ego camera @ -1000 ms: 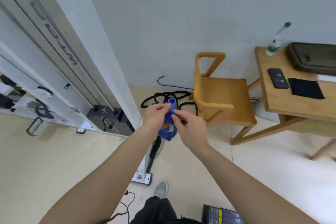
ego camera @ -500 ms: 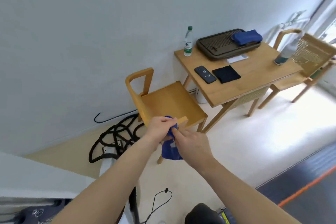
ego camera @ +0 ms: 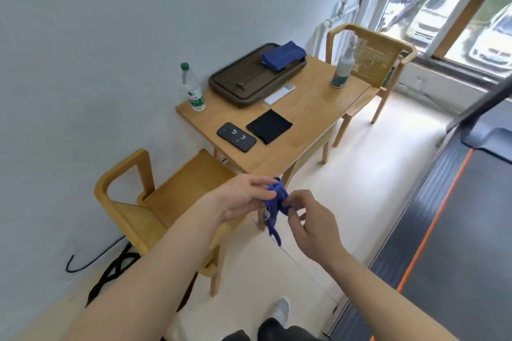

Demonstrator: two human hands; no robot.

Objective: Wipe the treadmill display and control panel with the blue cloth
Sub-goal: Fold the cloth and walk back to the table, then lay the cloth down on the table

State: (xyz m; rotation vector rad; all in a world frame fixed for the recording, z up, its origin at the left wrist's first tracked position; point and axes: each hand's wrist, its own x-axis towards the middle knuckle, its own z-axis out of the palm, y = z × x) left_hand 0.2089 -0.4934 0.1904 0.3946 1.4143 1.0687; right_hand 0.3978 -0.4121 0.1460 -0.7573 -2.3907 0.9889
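Note:
A small crumpled blue cloth (ego camera: 274,209) hangs in mid-air in front of me, pinched between both hands. My left hand (ego camera: 243,198) grips its upper left part with thumb and fingers. My right hand (ego camera: 310,225) holds the right side with curled fingertips. A strip of the cloth dangles below the hands. The treadmill (ego camera: 465,219) lies at the right edge: a dark belt with an orange stripe and a black upright post. Its display and control panel are out of view.
A wooden table (ego camera: 310,116) stands ahead with a dark tray (ego camera: 243,80), a second folded blue cloth (ego camera: 284,55), a water bottle (ego camera: 192,88), a spray bottle (ego camera: 342,69), a phone (ego camera: 236,137) and a black square cloth (ego camera: 269,126). Wooden chairs (ego camera: 166,196) flank it. Cables lie at lower left.
The view has swung right from the white exercise machine to the table, window and treadmill. Both hands kept hold of the blue cloth, which now hangs more bunched.

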